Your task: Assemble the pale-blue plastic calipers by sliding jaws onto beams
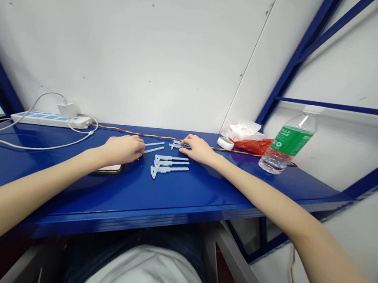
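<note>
Standing by, I can see a long blue surface [172, 192] set against a white wall [127, 45], with a blue metal frame [301, 50] going up on the right. A big water bottle [287, 145] with a green label stands near the right end, next to a red bag [250, 145] and a white paper pack [244, 130]. A white power strip [46, 119] sits at the back on the left. A phone [108, 168] lies partly under the left hand [122, 149], which is curled a bit, with its fingertips by two thin pale plastic sticks [154, 146]. The right hand [199, 149] lies low with its fingers a little apart, their tips on a small pale plastic piece [175, 145]. I cannot tell if either hand is pinching. Three pale plastic pieces shaped like calipers [169, 165] lie side by side between the hands
</note>
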The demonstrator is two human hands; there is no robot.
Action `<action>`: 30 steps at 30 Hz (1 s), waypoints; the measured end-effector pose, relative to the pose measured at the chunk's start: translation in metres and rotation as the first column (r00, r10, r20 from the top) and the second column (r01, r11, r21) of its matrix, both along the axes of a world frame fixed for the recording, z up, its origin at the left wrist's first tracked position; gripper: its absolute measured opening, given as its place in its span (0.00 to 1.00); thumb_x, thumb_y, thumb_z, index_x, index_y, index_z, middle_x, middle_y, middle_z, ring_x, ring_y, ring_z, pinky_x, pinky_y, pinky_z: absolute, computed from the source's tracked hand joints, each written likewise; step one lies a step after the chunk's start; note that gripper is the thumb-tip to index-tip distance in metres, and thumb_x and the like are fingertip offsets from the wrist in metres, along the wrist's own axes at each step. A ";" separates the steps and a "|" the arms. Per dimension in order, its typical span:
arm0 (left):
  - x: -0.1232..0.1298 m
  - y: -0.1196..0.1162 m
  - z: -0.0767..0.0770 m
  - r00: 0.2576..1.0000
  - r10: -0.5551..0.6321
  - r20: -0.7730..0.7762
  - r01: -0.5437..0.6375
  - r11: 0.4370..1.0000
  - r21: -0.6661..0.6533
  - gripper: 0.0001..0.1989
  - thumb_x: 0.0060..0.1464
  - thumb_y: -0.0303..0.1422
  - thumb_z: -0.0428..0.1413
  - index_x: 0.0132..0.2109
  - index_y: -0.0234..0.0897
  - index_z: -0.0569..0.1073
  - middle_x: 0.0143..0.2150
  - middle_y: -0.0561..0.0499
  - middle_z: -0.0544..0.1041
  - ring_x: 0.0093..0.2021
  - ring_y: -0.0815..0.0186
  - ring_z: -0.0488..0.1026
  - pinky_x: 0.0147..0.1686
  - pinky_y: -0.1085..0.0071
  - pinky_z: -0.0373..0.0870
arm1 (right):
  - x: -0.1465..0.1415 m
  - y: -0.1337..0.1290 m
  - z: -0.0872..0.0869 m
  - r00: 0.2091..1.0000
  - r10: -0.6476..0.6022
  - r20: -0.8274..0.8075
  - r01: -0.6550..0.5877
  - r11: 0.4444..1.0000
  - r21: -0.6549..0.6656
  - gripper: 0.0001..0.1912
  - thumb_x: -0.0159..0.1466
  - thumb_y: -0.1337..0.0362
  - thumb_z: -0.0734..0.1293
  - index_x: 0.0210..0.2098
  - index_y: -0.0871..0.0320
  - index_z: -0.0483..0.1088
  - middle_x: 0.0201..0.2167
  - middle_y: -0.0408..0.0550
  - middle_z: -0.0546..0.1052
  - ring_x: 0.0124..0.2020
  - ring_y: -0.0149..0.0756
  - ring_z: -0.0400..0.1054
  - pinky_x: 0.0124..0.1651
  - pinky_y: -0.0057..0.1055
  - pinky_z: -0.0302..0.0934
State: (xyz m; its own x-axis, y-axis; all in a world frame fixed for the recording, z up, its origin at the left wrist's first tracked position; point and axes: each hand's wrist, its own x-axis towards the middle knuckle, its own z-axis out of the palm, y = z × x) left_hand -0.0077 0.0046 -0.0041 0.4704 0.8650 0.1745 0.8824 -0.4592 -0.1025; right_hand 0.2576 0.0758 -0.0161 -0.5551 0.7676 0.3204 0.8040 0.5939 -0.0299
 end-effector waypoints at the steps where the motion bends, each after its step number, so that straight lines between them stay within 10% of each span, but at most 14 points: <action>1: 0.000 -0.001 0.000 1.000 0.007 0.005 -0.007 1.000 -0.005 0.12 0.53 0.35 0.46 0.34 0.41 0.74 0.41 0.47 0.77 0.43 0.60 0.72 0.46 0.66 0.68 | 0.001 0.002 0.000 0.999 -0.029 0.015 0.029 1.000 0.000 0.12 0.63 0.61 0.63 0.43 0.58 0.73 0.46 0.54 0.71 0.47 0.44 0.67 0.48 0.40 0.59; 30: 0.003 -0.003 0.005 0.989 0.035 -0.146 -0.033 0.999 0.016 0.11 0.56 0.34 0.45 0.36 0.39 0.71 0.38 0.45 0.75 0.41 0.58 0.72 0.42 0.64 0.67 | 0.002 0.005 -0.001 0.988 0.153 0.015 -0.151 0.984 -0.094 0.06 0.63 0.66 0.63 0.38 0.60 0.70 0.47 0.55 0.70 0.48 0.42 0.65 0.51 0.40 0.59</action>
